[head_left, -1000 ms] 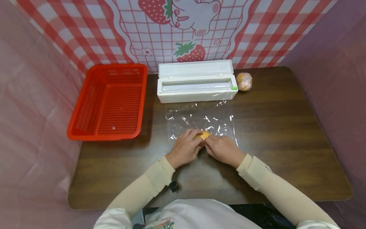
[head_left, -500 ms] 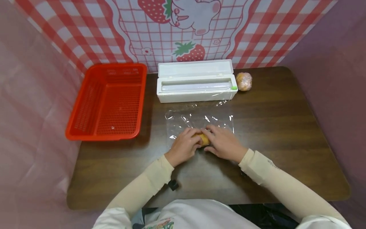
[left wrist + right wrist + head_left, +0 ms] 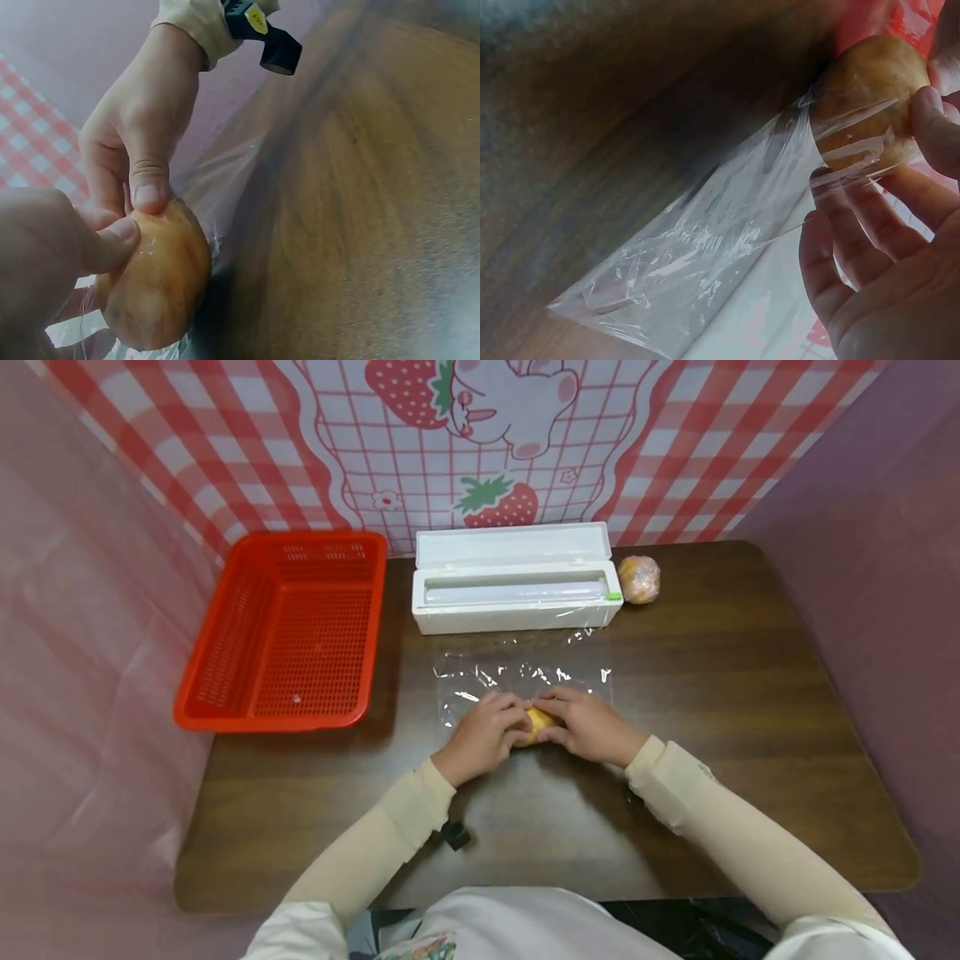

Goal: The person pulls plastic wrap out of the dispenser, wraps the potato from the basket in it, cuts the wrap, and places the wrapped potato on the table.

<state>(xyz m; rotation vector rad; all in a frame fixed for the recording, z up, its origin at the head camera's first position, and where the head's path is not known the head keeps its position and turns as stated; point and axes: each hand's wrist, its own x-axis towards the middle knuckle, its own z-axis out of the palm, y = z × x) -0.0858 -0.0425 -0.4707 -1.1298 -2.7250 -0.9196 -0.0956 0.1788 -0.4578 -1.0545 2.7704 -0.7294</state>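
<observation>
A smooth, yellow-brown, rounded fruit point(image 3: 538, 725) lies near the middle of the table, with clear plastic wrap point(image 3: 682, 262) drawn partly around it. My left hand point(image 3: 486, 735) holds its left side, thumb point(image 3: 116, 236) pressed on the wrapped skin. From the right my right hand point(image 3: 588, 725) grips the fruit, thumb toward me and fingers at the far side. In the right wrist view the wrap stretches over the fruit point(image 3: 874, 97) and passes beside the right fingers point(image 3: 855, 217). The hands cover much of the fruit's sides.
Behind the hands stands an open white wrap dispenser point(image 3: 517, 620) holding a film roll point(image 3: 517, 592); film spreads from its front. A wrapped yellowish ball point(image 3: 639, 580) sits at its right end. To the left is a red plastic basket point(image 3: 360, 693).
The right hand has shifted from a bunched grip at the near side to thumb and fingers spread around the fruit. The left hand stays about it, and more of the fruit shows.
</observation>
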